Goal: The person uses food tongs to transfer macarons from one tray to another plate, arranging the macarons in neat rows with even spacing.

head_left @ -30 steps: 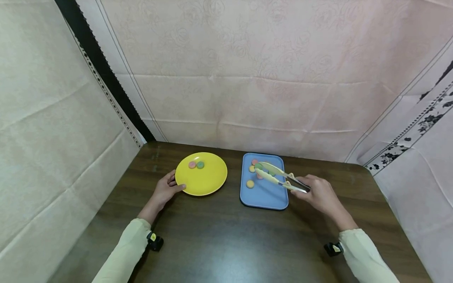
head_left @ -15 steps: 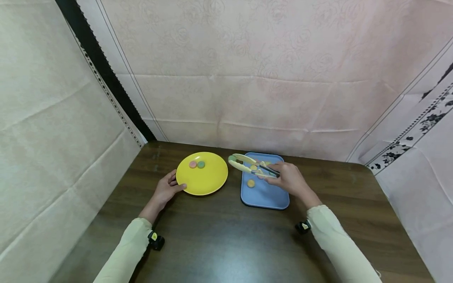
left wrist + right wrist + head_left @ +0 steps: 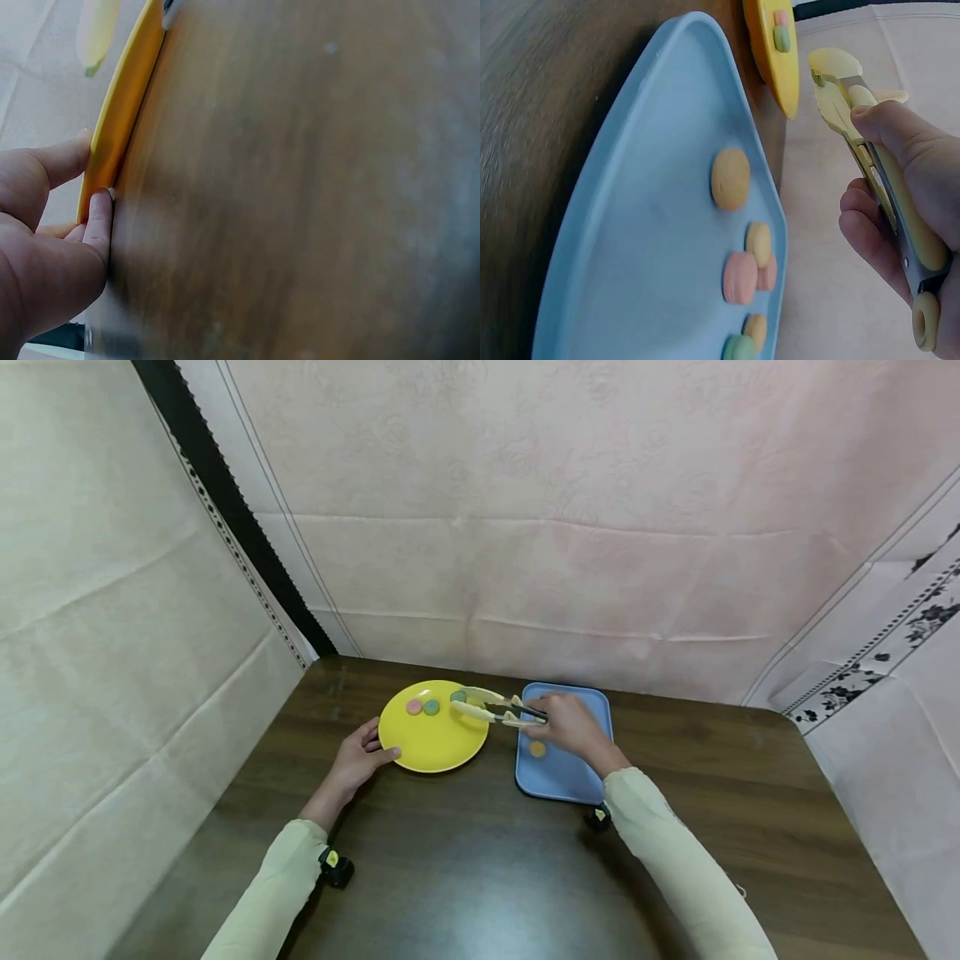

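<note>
My left hand pinches the near-left rim of a round yellow plate, thumb above and fingers at the edge and below. A pink macaron and a green macaron lie side by side on it. My right hand grips a pair of cream-tipped tongs. Between the tips is another green macaron, over the plate's right part. Under my right forearm and hand sits a blue tray with a yellow macaron, a pink macaron and several others.
Both dishes stand toward the back of a dark wooden table, a narrow gap between them. A pale cloth wall rises behind the table's back edge, and another cloth hangs on the left.
My right hand has carried the tongs and green macaron leftward from the blue tray to above the yellow plate. The left hand has kept its hold on the plate's rim.
</note>
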